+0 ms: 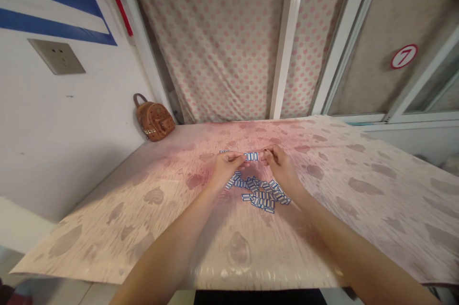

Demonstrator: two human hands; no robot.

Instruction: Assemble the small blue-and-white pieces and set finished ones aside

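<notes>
My left hand point(229, 166) pinches the left end of a short strip of white labels with blue borders point(252, 157), held up over the table. Just off the strip's right end is my right hand point(278, 161), its thumb and forefinger pressed together; whatever may be between them is too small to make out. Below both hands lies a loose pile of similar blue-edged label pieces point(263, 198), several of them overlapping. Another small label piece point(224, 151) shows on the table beyond my left hand, partly hidden by it.
A patterned plastic tablecloth point(150, 233) covers the table. At its far left corner a small brown backpack-shaped bag point(155, 121) rests against the wall. Behind the table hangs a dotted curtain point(222, 47), beside white-framed sliding panels point(358, 42). A wall socket point(57, 56) is at left.
</notes>
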